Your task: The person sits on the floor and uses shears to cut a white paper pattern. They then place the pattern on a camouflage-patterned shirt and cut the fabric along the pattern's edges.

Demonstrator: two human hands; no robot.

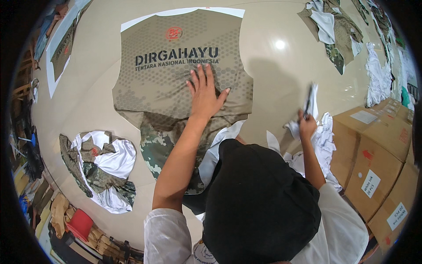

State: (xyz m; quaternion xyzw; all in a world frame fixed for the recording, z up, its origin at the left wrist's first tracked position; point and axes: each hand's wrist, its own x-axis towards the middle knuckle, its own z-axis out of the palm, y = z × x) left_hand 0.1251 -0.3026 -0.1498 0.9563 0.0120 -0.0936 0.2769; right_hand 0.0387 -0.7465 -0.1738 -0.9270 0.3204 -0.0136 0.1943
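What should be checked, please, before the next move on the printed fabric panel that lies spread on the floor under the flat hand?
1. Left hand pressed flat on the printed panel: ok, fingers spread on its lower middle.
2. Panel lying flat: ok at the top and the middle; its lower edge overlaps camouflage pieces, so cannot tell there.
3. Right hand gripping its tool: ok, it holds a dark, slim tool raised off the floor; what kind of tool, cannot tell.
4. Tool clear of the panel: ok, it is off to the right, above white scraps.
5. Floor beside the panel clear: not ok, a crumpled fabric heap lies at lower left.
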